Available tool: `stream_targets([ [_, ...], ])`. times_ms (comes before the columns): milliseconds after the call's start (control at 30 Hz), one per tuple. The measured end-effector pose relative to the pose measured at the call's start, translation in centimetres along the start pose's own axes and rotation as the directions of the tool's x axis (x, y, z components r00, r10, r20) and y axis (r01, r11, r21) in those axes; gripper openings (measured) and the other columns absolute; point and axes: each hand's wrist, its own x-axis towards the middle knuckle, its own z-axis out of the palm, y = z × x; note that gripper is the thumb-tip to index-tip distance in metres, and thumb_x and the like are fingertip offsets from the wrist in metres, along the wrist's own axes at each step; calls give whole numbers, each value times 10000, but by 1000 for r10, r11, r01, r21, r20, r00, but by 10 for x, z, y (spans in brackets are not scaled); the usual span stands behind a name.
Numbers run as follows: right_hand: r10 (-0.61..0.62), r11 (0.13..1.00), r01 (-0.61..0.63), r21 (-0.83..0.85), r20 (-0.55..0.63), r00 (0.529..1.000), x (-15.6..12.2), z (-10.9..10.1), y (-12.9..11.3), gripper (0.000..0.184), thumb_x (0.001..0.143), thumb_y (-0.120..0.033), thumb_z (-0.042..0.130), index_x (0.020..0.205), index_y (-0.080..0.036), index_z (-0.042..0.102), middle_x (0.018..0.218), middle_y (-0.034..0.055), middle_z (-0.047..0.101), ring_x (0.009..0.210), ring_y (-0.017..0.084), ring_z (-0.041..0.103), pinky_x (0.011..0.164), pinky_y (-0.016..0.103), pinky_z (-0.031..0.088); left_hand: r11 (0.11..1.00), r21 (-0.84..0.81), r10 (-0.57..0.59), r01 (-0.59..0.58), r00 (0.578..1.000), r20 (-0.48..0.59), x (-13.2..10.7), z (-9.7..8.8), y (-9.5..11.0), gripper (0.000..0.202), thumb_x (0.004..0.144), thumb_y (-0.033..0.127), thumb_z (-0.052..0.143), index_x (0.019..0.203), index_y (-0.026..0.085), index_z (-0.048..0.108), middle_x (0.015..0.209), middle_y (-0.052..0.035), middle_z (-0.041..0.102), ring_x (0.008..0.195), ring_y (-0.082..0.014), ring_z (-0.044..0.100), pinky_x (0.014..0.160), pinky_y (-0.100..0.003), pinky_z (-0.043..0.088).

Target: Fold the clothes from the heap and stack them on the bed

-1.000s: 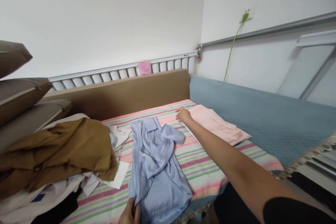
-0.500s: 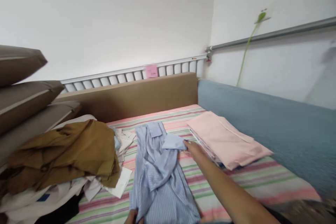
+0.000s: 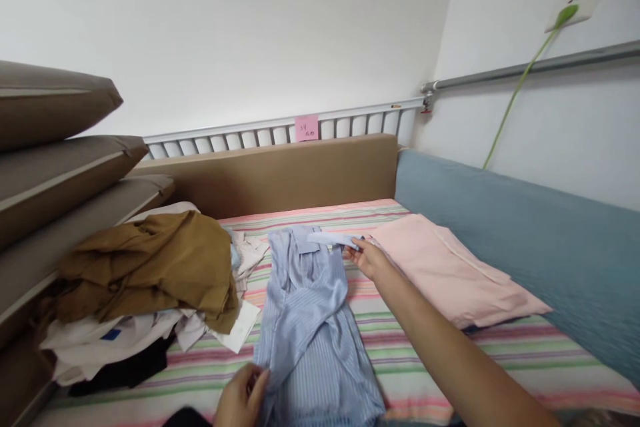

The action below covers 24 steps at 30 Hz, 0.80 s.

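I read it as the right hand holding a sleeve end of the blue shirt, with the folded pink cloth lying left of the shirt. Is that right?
Not quite: the head view shows the folded pink cloth lying right of the blue shirt, not left. The right hand does hold a sleeve end.

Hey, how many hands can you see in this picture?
2. The left hand is at the near left edge of the blue shirt; the right hand pinches a cuff near the shirt's far end. No others show.
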Motion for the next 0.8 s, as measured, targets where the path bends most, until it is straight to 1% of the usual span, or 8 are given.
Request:
stream_targets([
  [67,7,1000,-7,-11,-26,1000,-10,10,-5,143,787,-138,618,733,-178,492,575,-10,603,493,110,588,459,200,524,995,-86,46,-57,991,-124,4,-1,8,391,821,525,428,859,182,612,775,-48,647,703,-182,591,677,-286,455],
  [133,0,1000,-1,-19,-50,999,-19,21,-7,128,806,-137,595,738,-176,494,565,-12,597,491,107,589,456,192,522,983,-143,97,-119,984,-151,9,5,14,364,821,473,451,957,173,607,901,-77,653,787,-190,604,733,-302,471],
  [267,-49,998,47,-31,-78,996,-35,38,-11,108,837,-121,537,750,-172,500,589,-6,609,496,101,598,470,193,528,982,-118,141,-149,987,-74,17,27,17,361,807,377,479,1058,143,594,996,-114,648,926,-209,608,862,-338,465],
  [467,-152,985,146,-96,-58,987,-38,62,-5,153,783,-119,590,713,-186,471,627,-13,611,552,113,615,534,232,558,982,26,186,-187,982,22,19,44,2,301,809,350,483,1005,171,625,956,-108,638,880,-207,630,812,-317,494],
  [600,-218,958,205,-198,-44,975,-24,82,19,168,784,-148,566,693,-202,435,679,-41,599,642,88,613,634,227,570,968,27,250,-251,968,31,13,43,4,249,815,357,495,898,186,656,940,-114,643,894,-220,632,818,-335,504],
  [667,-196,942,179,-285,-31,980,-18,86,41,153,762,-164,580,699,-204,446,682,-39,600,671,97,619,641,235,566,965,-20,260,-260,966,1,6,38,4,255,821,363,493,909,191,660,938,-109,650,900,-218,633,835,-348,506],
  [733,-114,911,97,-401,-18,993,-18,79,64,128,710,-159,612,702,-191,488,640,-18,599,651,134,630,604,274,562,963,-87,247,-254,965,-87,-2,29,-3,279,815,387,506,960,200,654,980,-107,656,953,-224,623,882,-373,494],
  [800,-37,856,20,-517,-22,999,-26,59,83,104,662,-149,627,709,-169,536,593,-3,590,622,170,636,584,319,553,964,-167,175,-205,968,-181,-12,18,-20,331,788,434,536,996,200,643,1029,-110,659,998,-238,614,899,-395,492],
])
